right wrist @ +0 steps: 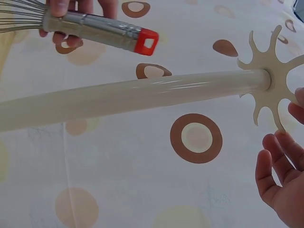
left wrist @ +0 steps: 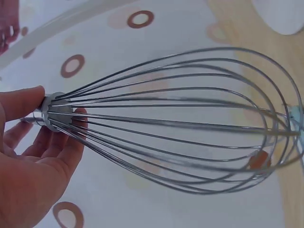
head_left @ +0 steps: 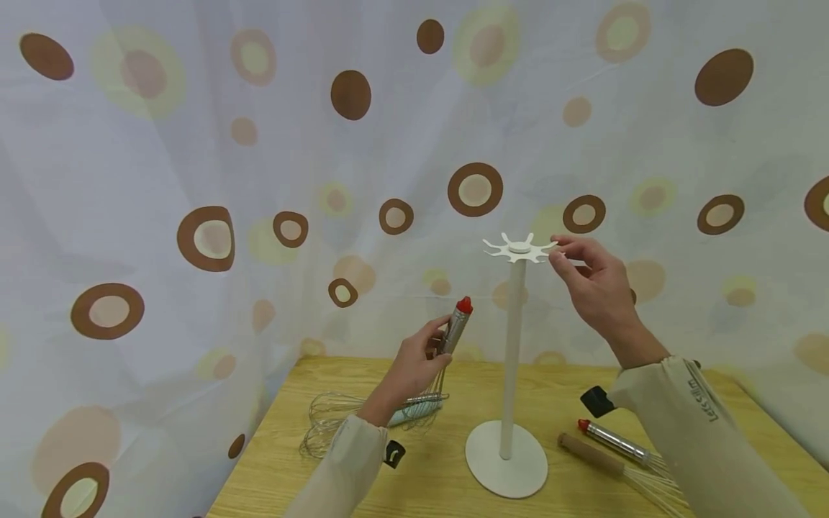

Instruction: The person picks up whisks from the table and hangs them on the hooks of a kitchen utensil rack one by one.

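The whisk (head_left: 456, 327) is raised left of the white stand (head_left: 512, 360), red end (head_left: 464, 305) up, its silver handle (right wrist: 102, 29) clamped in the grip of the left hand (head_left: 417, 362). The grip of the right hand (head_left: 597, 288) pinches a hook (head_left: 542, 248) atop the stand. On the counter (head_left: 430, 478), a brown-handled whisk (head_left: 591, 455) lies right.

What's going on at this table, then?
A person's left hand holds a red-tipped metal whisk, tilted with its wires down, beside a white stand. The right hand holds the edge of the stand's hooked top. No whisk hangs from it at this moment. In the head view, more whisks lie on the table either side of the stand.
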`<control>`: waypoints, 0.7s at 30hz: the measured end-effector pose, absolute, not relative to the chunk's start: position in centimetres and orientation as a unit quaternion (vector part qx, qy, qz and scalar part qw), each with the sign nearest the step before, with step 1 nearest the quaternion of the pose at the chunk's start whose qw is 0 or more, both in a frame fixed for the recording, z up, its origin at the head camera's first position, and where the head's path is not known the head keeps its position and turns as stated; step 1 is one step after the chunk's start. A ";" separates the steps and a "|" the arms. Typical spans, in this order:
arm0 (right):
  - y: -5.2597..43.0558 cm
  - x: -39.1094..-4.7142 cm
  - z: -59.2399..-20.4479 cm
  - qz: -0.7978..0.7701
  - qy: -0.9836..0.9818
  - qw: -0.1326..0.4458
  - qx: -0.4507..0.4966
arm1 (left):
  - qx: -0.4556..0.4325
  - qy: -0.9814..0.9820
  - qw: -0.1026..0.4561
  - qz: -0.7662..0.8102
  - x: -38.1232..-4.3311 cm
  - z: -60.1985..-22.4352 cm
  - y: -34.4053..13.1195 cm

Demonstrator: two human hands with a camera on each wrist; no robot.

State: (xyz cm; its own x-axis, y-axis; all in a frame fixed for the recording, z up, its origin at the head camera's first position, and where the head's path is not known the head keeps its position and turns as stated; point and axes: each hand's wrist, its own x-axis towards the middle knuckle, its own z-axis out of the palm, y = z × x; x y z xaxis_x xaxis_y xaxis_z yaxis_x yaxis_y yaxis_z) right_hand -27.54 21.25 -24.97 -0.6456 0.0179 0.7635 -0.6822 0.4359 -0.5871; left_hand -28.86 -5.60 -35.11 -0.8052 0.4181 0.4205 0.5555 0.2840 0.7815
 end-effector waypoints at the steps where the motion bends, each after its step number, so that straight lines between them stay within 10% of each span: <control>1: 21.2 -27.5 -25.0 0.485 -0.766 0.361 0.218 | -0.308 -0.794 0.075 -0.519 -28.4 -34.3 -5.5; 21: 21.1 -27.5 -25.0 0.493 -0.751 0.370 0.236 | -0.332 -0.739 0.154 -0.566 -26.2 -28.2 -3.0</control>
State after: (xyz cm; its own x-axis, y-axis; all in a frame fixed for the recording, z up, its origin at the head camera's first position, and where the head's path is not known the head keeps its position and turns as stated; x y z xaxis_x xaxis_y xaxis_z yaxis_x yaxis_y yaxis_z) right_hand -27.51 21.07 -25.01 -0.6150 0.0102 0.7884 -0.7191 0.4029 -0.5662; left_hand -26.25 -3.00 -28.23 -0.7315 0.3168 0.6038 0.6654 0.1384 0.7335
